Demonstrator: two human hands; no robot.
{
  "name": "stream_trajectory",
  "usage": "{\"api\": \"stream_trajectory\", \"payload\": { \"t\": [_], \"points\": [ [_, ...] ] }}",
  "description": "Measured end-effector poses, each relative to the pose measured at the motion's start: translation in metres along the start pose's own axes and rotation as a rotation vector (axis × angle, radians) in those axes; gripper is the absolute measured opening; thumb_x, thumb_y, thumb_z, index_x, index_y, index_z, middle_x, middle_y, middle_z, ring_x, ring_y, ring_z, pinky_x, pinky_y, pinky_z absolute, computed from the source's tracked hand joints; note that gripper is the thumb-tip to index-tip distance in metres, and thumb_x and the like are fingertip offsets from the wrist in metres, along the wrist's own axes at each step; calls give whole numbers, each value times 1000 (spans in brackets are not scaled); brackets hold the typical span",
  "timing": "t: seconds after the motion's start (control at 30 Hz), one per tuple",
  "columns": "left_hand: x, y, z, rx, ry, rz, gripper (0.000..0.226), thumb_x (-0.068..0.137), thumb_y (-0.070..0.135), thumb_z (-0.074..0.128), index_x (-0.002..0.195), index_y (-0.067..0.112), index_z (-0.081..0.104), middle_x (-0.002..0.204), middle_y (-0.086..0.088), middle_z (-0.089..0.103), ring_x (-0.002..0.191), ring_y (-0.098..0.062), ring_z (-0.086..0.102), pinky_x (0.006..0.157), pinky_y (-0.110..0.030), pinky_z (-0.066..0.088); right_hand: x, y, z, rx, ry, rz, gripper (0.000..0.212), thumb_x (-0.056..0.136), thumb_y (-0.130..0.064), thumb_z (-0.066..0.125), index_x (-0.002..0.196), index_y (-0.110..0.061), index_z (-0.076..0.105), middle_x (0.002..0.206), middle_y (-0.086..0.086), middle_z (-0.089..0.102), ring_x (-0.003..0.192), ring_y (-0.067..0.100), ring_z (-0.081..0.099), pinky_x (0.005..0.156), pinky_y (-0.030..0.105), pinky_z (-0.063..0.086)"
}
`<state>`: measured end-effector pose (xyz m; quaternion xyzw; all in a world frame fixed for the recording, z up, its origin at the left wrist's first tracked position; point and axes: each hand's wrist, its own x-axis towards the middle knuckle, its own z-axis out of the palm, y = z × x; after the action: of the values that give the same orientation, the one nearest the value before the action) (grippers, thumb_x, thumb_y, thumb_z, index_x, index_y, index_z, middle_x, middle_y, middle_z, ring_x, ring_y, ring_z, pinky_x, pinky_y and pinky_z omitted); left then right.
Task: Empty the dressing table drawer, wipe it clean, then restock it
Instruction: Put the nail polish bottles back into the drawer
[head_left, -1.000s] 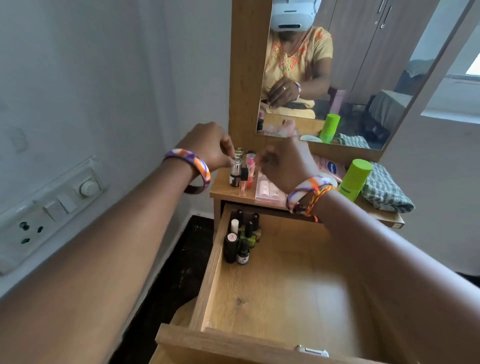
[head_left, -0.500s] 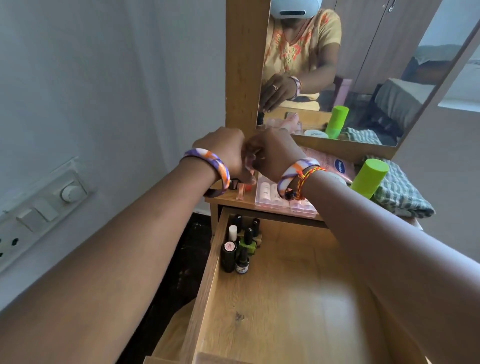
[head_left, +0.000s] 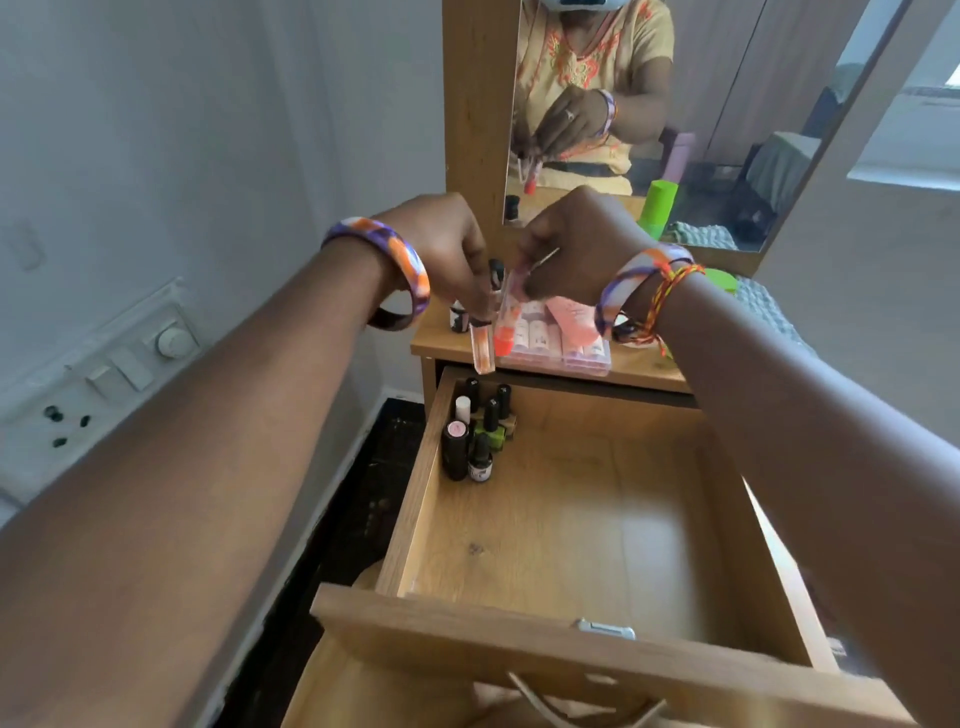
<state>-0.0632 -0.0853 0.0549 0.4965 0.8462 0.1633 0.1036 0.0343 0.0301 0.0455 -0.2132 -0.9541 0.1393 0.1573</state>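
Two slim gloss tubes are held above the back of the open drawer (head_left: 519, 525), in front of the tabletop (head_left: 644, 366). The pale tube (head_left: 482, 349) is pinched at its dark cap by the left hand (head_left: 441, 249); the orange-tipped tube (head_left: 506, 325) is pinched at its upper end by the right hand (head_left: 582, 244), fingers curled narrowly round each. Both are judged light, rigid and smooth, so slipping is likely; a grip on the cap or mid-barrel would be safest, and hard knocks should be avoided since the plastic may crack. A cluster of polish bottles (head_left: 475, 434) stands in the drawer's back left corner, the rest of the wooden floor being bare. On the tabletop lie a clear case (head_left: 553, 338) and a pink sachet (head_left: 574, 317). A mirror (head_left: 675, 104) rises behind, and a switchboard (head_left: 104, 374) is set in the white wall at left.
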Motion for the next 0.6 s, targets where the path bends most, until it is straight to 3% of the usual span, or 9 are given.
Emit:
{"api": "stream_trajectory", "payload": {
  "t": [0.1, 0.23, 0.3, 0.37, 0.5, 0.6],
  "points": [
    [-14, -2, 15, 11, -78, 0, 18, 72, 19, 78, 88, 12, 76, 75, 3, 68, 65, -9, 56, 64, -24, 45, -27, -4, 5, 31, -130, -29, 22, 74, -13, 71, 96, -12, 72, 87, 2, 66, 81, 11, 54, 77, 25, 44],
    [-31, -11, 58, 56, -195, -20, 21, 67, 12, 81, 86, 8, 74, 68, 4, 64, 61, -10, 56, 55, -19, 42, -55, -1, 39, -8, -193, -17, 20, 73, -12, 71, 92, -14, 74, 91, 1, 71, 78, 10, 60, 62, 13, 46],
    [-37, -18, 81, 92, -230, -52, 22, 65, 11, 82, 85, 9, 75, 81, -5, 72, 71, -19, 64, 64, -26, 50, -68, 0, 61, 14, -266, -30, 20, 74, -11, 71, 94, -12, 74, 95, 6, 71, 82, 13, 62, 66, 12, 49],
    [-43, -23, 98, 130, -246, -89, 21, 66, 10, 81, 85, 11, 74, 92, -9, 73, 81, -24, 68, 74, -31, 54, -78, 0, 82, 68, -316, -5, 19, 77, -9, 70, 95, -9, 73, 97, 8, 71, 85, 17, 65, 75, 20, 52],
    [-54, -27, 120, 217, -161, -126, 14, 76, 9, 70, 87, 18, 66, 101, -7, 68, 86, -25, 64, 63, -28, 44, -88, 0, 116, 91, -297, 69, 17, 81, -12, 66, 97, -9, 71, 99, 11, 69, 89, 24, 66, 71, 21, 49],
    [-57, -32, 130, 309, -81, -135, 14, 85, 16, 61, 97, 19, 67, 104, -7, 66, 95, -28, 64, 65, -28, 37, -91, 0, 127, 118, -272, 83, 19, 83, -10, 63, 101, -10, 71, 102, 12, 68, 92, 26, 65, 71, 20, 46]
  ]
}}
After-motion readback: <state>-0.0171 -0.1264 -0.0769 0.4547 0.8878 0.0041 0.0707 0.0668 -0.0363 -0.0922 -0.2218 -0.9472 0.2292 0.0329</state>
